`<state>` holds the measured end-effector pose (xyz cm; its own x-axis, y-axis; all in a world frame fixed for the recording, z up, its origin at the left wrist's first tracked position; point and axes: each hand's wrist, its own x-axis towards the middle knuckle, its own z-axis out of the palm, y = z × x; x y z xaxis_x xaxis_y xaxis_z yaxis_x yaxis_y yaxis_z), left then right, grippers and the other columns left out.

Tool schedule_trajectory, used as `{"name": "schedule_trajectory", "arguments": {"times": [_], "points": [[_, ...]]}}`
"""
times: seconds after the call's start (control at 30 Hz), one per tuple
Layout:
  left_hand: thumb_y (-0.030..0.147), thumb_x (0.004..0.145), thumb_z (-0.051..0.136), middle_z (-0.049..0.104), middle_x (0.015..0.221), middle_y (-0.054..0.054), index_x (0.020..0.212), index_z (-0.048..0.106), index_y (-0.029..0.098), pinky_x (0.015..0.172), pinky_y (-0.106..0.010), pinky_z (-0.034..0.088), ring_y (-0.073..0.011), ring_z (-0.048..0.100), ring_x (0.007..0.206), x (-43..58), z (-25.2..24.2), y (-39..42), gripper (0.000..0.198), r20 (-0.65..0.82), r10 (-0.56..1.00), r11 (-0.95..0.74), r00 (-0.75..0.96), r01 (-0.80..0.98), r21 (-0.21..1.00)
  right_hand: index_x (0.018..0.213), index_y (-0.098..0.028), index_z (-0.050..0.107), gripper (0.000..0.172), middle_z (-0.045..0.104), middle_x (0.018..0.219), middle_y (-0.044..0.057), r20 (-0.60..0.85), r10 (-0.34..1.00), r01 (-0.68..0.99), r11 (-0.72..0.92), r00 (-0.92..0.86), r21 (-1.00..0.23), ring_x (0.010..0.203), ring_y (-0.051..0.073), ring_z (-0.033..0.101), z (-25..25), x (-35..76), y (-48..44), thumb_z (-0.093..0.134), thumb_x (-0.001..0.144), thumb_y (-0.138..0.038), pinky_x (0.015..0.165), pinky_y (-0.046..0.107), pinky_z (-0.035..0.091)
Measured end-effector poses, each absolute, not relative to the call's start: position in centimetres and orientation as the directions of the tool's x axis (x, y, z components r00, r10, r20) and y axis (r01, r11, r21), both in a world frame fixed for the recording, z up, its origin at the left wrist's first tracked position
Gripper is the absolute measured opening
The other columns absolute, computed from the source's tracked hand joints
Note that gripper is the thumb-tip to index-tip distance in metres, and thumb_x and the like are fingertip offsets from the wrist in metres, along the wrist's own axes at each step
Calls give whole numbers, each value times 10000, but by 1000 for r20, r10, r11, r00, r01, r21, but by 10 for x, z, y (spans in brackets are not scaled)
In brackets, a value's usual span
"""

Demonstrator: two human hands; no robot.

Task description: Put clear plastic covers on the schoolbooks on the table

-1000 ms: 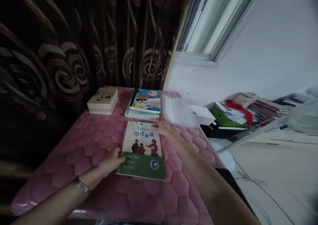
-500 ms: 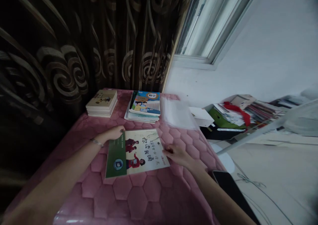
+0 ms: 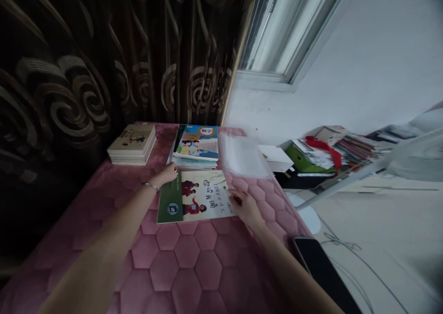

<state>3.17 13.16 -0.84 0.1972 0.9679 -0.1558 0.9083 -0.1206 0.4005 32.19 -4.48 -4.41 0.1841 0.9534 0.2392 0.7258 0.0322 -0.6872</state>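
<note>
A thin book with a green band and a white cover with red-clad figures (image 3: pixel 195 196) lies sideways on the pink quilted table (image 3: pixel 194 268). My left hand (image 3: pixel 166 174), a bracelet on its wrist, grips the book's far left corner. My right hand (image 3: pixel 244 206) pinches the book's right edge with curled fingers. Just behind the book sits a stack of colourful textbooks (image 3: pixel 197 147).
A second stack of beige books (image 3: pixel 133 143) sits at the back left by the dark patterned curtain (image 3: pixel 104 55). Clear plastic sleeves (image 3: pixel 242 156) lie at the table's right edge. A dark phone (image 3: pixel 320 270) rests at the near right. Beyond the table, a cluttered pile (image 3: pixel 325 150) lies below the window.
The book has turned from upright to sideways, green band now at the left. My left hand moved to its far corner, my right hand came down to its right edge.
</note>
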Motion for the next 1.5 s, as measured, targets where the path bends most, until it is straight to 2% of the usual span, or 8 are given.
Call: {"name": "schedule_trajectory", "arguments": {"times": [0.17,0.3,0.63,0.9,1.0,1.2,1.33,1.5], "points": [[288,865,594,658,1129,-142,1068,566,178,936,-460,437,-313,594,1109,27,-7,116,232,7,995,-100,104,930,354,970,-239,764,285,701,942,64,282,947,709,96,151,-699,800,197,662,-48,316,-51,525,834,-315,780,335,547],[250,896,525,565,1269,-195,1132,531,142,991,-422,412,-307,499,1251,20,-8,98,260,124,992,-44,-1,933,358,961,-235,769,275,699,916,64,276,950,663,114,144,-740,783,194,659,-48,310,-56,542,833,-324,747,325,553],[252,802,647,742,944,-60,962,591,194,757,-264,501,-200,703,896,-30,-9,22,179,-6,994,98,-107,879,467,991,-234,758,289,715,1069,69,335,928,659,149,165,-737,944,221,667,-55,306,-57,530,830,-312,888,370,535],[236,782,653,751,879,-21,851,632,206,759,-261,506,-183,705,861,-43,-19,-10,77,-7,992,105,-128,779,618,982,-252,763,281,719,1095,54,339,928,692,142,156,-708,987,224,653,-58,308,-54,531,826,-287,935,387,515],[194,792,641,729,859,-11,828,630,213,750,-258,508,-167,695,818,-41,-19,-9,41,38,997,33,-70,799,600,987,-256,761,278,717,1100,52,332,933,702,143,140,-697,998,221,646,-58,309,-52,529,837,-283,941,390,506],[76,826,559,669,980,-42,869,682,213,852,-304,488,-180,643,911,-36,-9,-21,189,358,874,-453,329,820,349,927,-237,763,243,697,1087,81,411,906,829,152,100,-537,1024,253,618,-43,305,-58,537,840,-216,920,439,488],[196,890,571,683,964,-28,904,698,231,877,-358,454,-195,623,935,-21,-9,-35,132,340,742,-660,578,720,217,910,-259,754,234,686,1092,71,485,869,892,291,-95,-346,990,246,593,-26,264,-72,542,868,-169,902,431,458],[148,847,608,675,950,-51,871,683,191,834,-369,438,-216,598,928,3,-20,-45,90,317,711,-683,628,724,99,940,-266,735,117,701,1043,24,414,850,850,454,-324,-266,980,228,579,-28,199,-73,672,846,-238,830,372,451]]}}
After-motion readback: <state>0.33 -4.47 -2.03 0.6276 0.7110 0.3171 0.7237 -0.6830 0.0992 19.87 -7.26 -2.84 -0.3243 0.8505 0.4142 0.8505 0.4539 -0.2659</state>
